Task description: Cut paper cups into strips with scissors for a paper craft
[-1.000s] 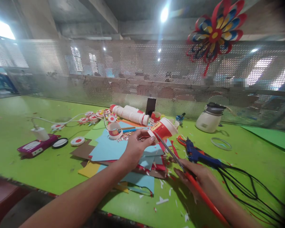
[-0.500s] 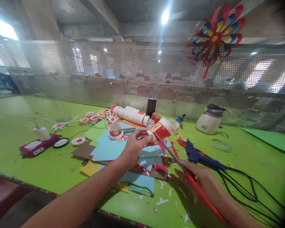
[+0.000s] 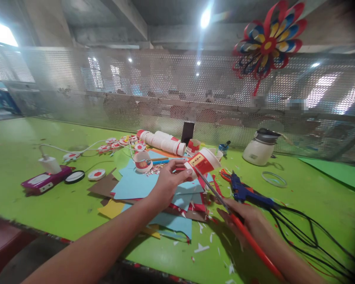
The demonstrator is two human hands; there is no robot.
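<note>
My left hand [image 3: 171,179] grips a red and white paper cup [image 3: 205,162] by its lower end, and the cup tilts with its mouth toward the upper right. My right hand [image 3: 242,217] is closed around the red handles of a pair of scissors [image 3: 215,193]. The scissor blades reach up to the cup and touch its side near the base; whether they have cut into it I cannot tell. Beneath the cup lies a pile of coloured paper sheets [image 3: 136,187], light blue on top, with brown, red and yellow ones below.
Right of the pile lies a blue glue gun [image 3: 242,191] with black cables. Stacked paper cups [image 3: 162,142], a phone [image 3: 188,132] and a white jug [image 3: 260,148] stand farther back. A purple power box [image 3: 47,179] sits left. Paper scraps [image 3: 201,247] litter the green table.
The cup has turned slightly in my left hand, bringing its yellow label more into view. My right hand and the scissors have barely moved.
</note>
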